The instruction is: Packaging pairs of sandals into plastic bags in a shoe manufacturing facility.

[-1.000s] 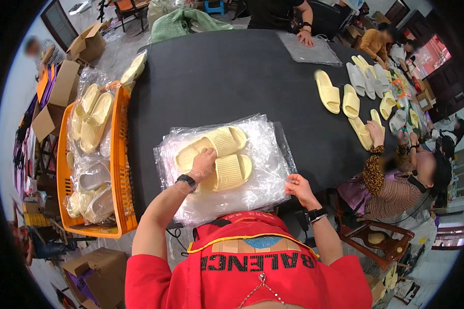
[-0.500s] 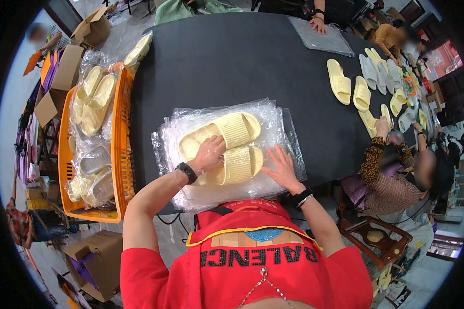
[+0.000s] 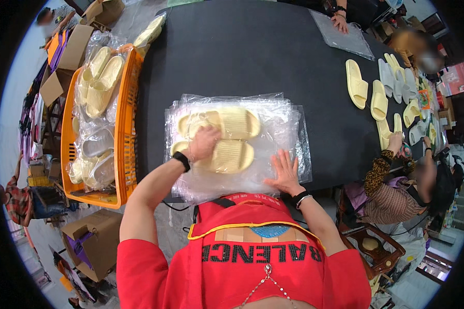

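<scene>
At the centre of the frame a pair of pale yellow slides lies side by side on a stack of clear plastic bags, which is spread on the black worktop. The left hand rests on top of the slides, fingers curled loosely over the gap between the two, pressing down rather than closing round anything; its grip holds nothing lifted. The right hand lies flat and fully open, palm down, on the lower right part of the plastic, near the worktop's near edge, pinning the film. To do this step well, it seems wise to keep the right palm firm so the slippery sheets do not slide, and to keep the two slides squared together under the left hand so they stay aligned as one pair. The bags look thin and crinkled, so a light, even pressure should serve better than a pull. At the left of the frame an orange crate holds bagged slides; at the right, loose slides lie on the worktop near another person's hand.
</scene>
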Tool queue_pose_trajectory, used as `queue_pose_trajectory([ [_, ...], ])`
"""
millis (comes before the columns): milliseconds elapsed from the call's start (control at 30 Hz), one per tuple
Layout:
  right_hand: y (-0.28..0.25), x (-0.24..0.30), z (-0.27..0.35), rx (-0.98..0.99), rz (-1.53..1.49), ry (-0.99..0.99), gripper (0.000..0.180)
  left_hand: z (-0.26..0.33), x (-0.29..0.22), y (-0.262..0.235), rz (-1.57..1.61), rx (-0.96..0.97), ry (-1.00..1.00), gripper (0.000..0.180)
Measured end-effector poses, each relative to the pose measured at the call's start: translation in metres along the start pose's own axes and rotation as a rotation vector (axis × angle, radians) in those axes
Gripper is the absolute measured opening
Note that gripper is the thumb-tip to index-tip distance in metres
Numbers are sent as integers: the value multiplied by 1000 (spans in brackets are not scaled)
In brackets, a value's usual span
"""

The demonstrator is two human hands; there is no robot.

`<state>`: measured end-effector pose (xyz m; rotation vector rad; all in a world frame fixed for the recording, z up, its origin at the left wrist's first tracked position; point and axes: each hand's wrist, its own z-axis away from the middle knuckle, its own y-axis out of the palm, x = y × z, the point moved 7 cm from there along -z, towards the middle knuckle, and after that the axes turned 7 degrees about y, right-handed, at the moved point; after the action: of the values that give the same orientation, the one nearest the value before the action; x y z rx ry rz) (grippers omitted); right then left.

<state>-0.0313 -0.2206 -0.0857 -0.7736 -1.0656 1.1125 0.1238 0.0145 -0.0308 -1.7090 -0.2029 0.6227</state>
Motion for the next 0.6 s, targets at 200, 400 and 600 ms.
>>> queue_pose_trajectory([
  [200, -14, 7, 0, 3, -37, 40, 98, 93, 84, -59, -19, -149, -283, 19],
  [400, -46, 26, -1, -70, -13, -39, 85, 129, 132, -135, 271, -643, -511, 34],
  [600, -50, 68, -12, -127, 22, -285, 75, 11, 13, -270, -83, -794, -209, 36],
])
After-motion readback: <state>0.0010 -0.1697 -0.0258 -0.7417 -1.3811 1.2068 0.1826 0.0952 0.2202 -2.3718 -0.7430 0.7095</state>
